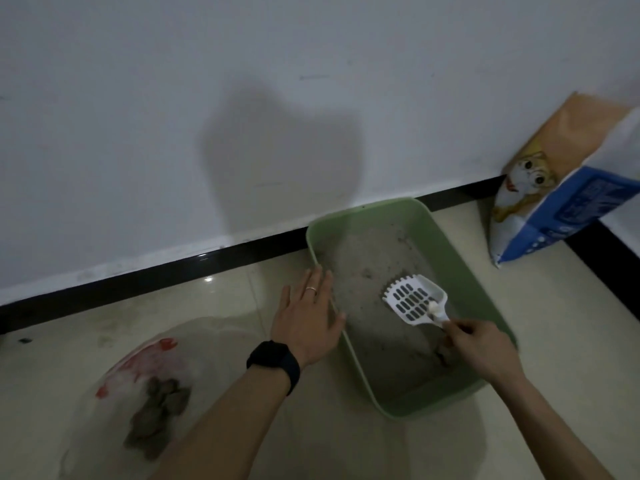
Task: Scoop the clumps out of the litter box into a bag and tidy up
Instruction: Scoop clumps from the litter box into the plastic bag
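Head view caught scooping underway: right hand (479,348) gripped the white scoop (414,301) over the green litter box (491,299); left hand (308,318), fingers flat, steadied its rim. Next, dig the near-corner clump (443,351), then carry it to the bag (138,382) on the floor

I see open floor (329,427) btwn plastic bag (138,386) and litter box (453,261); left grip (308,318) sits on the box's left rim; scoop (412,301) hangs over mid-box; far end free; litter sack (540,209) blocks rt corner by wall (138,133).
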### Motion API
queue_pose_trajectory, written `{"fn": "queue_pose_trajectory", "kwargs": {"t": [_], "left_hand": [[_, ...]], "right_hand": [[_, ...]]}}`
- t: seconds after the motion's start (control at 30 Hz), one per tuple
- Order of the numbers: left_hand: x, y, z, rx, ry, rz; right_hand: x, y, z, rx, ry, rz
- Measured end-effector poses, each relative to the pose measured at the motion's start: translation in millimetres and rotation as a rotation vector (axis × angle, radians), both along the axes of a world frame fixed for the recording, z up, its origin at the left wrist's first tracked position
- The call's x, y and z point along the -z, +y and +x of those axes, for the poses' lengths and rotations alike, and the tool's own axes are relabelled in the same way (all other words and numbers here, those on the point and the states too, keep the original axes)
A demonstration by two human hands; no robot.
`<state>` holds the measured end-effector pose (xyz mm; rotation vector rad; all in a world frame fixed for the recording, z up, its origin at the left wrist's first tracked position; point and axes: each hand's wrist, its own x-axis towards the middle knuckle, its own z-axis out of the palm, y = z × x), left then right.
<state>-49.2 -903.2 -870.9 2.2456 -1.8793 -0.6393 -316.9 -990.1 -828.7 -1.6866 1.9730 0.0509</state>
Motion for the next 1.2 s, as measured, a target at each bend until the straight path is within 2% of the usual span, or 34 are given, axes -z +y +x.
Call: {"fn": "queue_pose_trajectory", "kwargs": {"t": [0.17,0.37,0.6,0.77,1.0,1.2], "left_hand": [[13.7,-16.6,-17.4,-0.013,-0.060,0.089],[26.7,-10.3,-24.8,-0.032,-0.142,0.068],[25.9,-14.9,-25.6,-0.020,-0.223,0.102],[25.2,-14.8,-26.3,-0.029,-0.228,0.108],[26.0,-13.0,-27.4,-0.040,-0.264,0.106],[20.0,-13.1,-26.7,-0.031,-0.282,0.120]], "right_hand": [[13.4,-27.1,0.0,-0.066,-0.022,0.075],[33.4,-46.0,35.8,-0.159,-0.072,0.148],[61.5,-38.3,61.2,0.012,-0.444,0.267],[53.4,-24.4,39.1,0.077,-0.455,0.122],[26.2,3.3,24.8,0.231,-0.698,-0.014],[21.0,19.3,31.0,0.273,-0.731,-0.081]]}}
